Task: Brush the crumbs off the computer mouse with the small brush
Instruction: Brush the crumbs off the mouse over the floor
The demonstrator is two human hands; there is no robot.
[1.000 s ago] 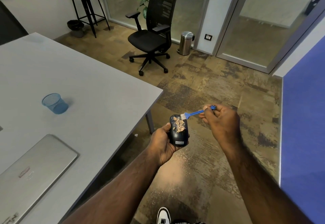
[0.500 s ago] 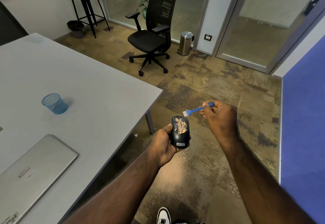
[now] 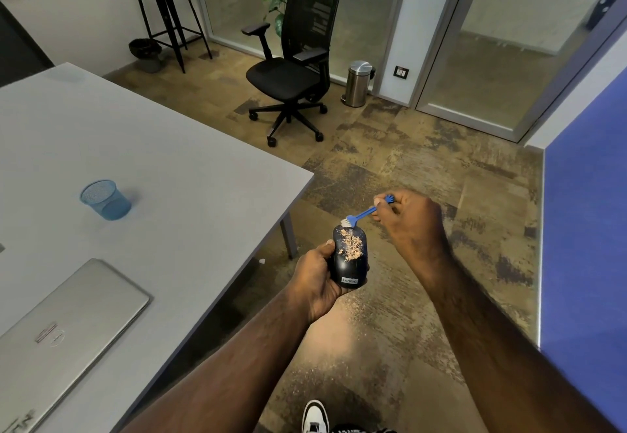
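- The mouse (image 3: 350,256), black with a Lenovo label, is held in the air over the floor, just off the surface's (image 3: 142,147) right edge.
- Tan crumbs (image 3: 353,244) lie across its top.
- The left hand (image 3: 319,280) grips the mouse from its left side, thumb along the edge.
- The right hand (image 3: 410,222) pinches the blue handle of the brush (image 3: 361,214); its white bristles touch the mouse's far end.
- On the surface: a blue mesh cup (image 3: 105,200) well back from the edge, and a shut silver laptop (image 3: 64,324) near the near edge.
- Scattered crumbs speckle the floor (image 3: 342,358) below the hands.
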